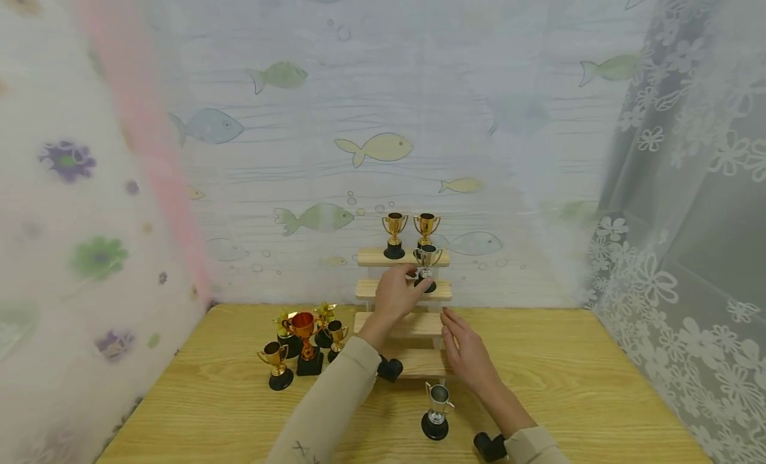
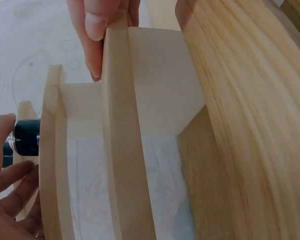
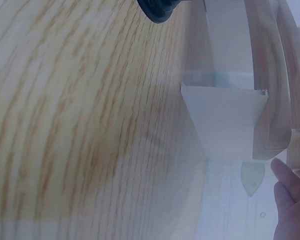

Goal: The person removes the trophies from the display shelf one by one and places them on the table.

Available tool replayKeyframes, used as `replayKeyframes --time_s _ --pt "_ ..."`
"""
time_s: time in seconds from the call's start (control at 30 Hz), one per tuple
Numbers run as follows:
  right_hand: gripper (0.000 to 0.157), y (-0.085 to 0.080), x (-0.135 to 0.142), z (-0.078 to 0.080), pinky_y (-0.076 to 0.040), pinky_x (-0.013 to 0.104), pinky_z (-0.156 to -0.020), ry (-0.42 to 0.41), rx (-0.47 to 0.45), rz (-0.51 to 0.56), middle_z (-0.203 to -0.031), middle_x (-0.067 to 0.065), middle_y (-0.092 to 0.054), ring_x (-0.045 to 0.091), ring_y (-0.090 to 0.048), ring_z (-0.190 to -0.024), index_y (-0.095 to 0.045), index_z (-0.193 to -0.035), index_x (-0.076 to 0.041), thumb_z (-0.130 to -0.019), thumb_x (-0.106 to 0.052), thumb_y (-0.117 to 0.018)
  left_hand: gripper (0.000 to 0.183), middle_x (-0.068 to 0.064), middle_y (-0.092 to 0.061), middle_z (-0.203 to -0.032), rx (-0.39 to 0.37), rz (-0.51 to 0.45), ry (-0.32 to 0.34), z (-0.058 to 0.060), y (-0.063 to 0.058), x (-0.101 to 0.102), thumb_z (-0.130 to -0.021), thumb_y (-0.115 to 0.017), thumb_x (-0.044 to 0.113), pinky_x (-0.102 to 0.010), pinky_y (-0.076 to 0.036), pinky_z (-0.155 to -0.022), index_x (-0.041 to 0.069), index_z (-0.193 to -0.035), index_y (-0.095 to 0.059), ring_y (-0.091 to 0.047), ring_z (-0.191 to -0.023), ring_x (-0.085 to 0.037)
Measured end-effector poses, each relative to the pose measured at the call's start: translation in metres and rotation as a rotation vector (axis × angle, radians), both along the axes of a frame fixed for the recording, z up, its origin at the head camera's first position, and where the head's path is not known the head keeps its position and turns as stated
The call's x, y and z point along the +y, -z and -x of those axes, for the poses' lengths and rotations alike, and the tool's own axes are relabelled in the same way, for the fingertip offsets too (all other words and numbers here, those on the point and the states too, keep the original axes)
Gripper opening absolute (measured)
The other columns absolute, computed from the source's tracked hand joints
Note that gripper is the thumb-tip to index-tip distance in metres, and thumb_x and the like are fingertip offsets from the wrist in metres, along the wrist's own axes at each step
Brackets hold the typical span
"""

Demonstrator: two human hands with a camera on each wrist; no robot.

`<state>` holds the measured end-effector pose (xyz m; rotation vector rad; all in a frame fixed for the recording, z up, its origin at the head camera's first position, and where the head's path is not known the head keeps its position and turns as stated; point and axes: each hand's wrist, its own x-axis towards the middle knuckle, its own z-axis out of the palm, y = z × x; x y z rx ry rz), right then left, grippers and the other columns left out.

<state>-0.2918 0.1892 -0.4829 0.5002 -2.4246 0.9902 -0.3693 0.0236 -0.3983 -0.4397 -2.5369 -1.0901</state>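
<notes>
Left grip (image 1: 397,294) has the silver cup (image 1: 427,256) pinched low, so I'd keep it upright; right grip (image 1: 469,351) is straight-fingered at the rack (image 1: 413,324), handy for steadying.

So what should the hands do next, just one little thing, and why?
I'd probably have the left hand gently let go of the silver trophy it holds. The trophy looks upright, with its black base seemingly resting on the second step from the top, and the right hand is at the end of the step below.
</notes>
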Motion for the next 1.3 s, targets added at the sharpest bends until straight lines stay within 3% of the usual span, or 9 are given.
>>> replayKeyframes --time_s 0.27,0.8,1.07,1.3 --pt "0.038 0.0003 0.0000 -0.0011 -0.044 0.057 -0.107 -0.001 -0.006 0.005 -0.151 0.025 -0.049 0.044 -0.047 -0.138 -0.055 -0.139 0.014 -0.108 -0.009 -0.049 0.040 -0.004 -0.074 -0.115 0.023 0.026 -0.038 0.0005 0.0010 0.0030 -0.096 -0.072 0.043 -0.040 -0.057 -0.082 0.012 -0.121 -0.074 -0.069 -0.097 -0.022" --pt "0.037 0.0026 -0.0004 -0.0007 -0.044 0.057 -0.107 0.009 0.017 0.000 -0.149 0.024 -0.051 0.044 -0.049 -0.136 -0.056 -0.138 0.013 -0.108 -0.009 -0.051 0.039 -0.002 -0.074 -0.117 0.006 -0.010 -0.025 -0.0011 0.0010 0.0032 -0.095 -0.074 0.038 -0.039 -0.057 -0.081 0.013 -0.125 -0.074 -0.070 -0.096 -0.020" --pt "0.038 0.0015 -0.0001 -0.0006 -0.043 0.057 -0.107 0.009 0.013 -0.003 -0.150 0.024 -0.050 0.043 -0.049 -0.137 -0.056 -0.139 0.013 -0.108 -0.009 -0.051 0.038 -0.003 -0.073 -0.118 -0.026 -0.051 0.007 -0.0002 0.0000 0.0009 -0.096 -0.075 0.036 -0.038 -0.058 -0.082 0.013 -0.126 -0.073 -0.071 -0.098 -0.020" --pt "0.037 0.0002 -0.0007 -0.0015 -0.045 0.058 -0.105 0.008 0.035 -0.003 -0.149 0.025 -0.051 0.044 -0.050 -0.135 -0.056 -0.138 0.013 -0.108 -0.008 -0.051 0.031 -0.007 -0.073 -0.115 0.007 -0.073 0.064 -0.0019 0.0002 -0.0037 -0.096 -0.075 0.030 -0.036 -0.059 -0.079 0.009 -0.118 -0.074 -0.072 -0.095 -0.022"
